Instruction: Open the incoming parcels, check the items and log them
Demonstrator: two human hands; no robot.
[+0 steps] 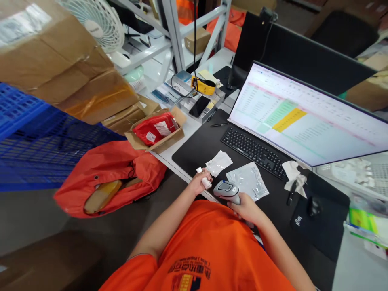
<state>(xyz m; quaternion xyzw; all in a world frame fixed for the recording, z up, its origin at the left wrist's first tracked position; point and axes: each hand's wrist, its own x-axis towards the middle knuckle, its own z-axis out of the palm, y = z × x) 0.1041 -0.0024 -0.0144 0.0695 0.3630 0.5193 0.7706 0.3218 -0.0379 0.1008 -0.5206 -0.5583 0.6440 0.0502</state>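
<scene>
- Gripping a grey handheld barcode scanner [226,192], the right hand [246,210] has its fingers closed around the handle at lower centre of the frame.
- Left of it, the left hand [200,182] is curled nearly shut around a small white plastic item [205,179], both ends showing past the fingers (too small to tell what it is).
- Just above the hands, a white paper packet [218,163] and a clear plastic bag [247,181] lie apart on a black desk mat [194,155].
- Higher, toward centre right, sit a black keyboard [254,151] and a monitor [303,115] showing a spreadsheet with a yellow block.
- At upper centre, a smartphone [199,106] lies in a metal tray [202,115].
- At centre left, a red parcel [154,129] rests in an open cardboard box [172,135], above an orange-red bag [106,178].
- At far left is a blue plastic crate [39,141].
</scene>
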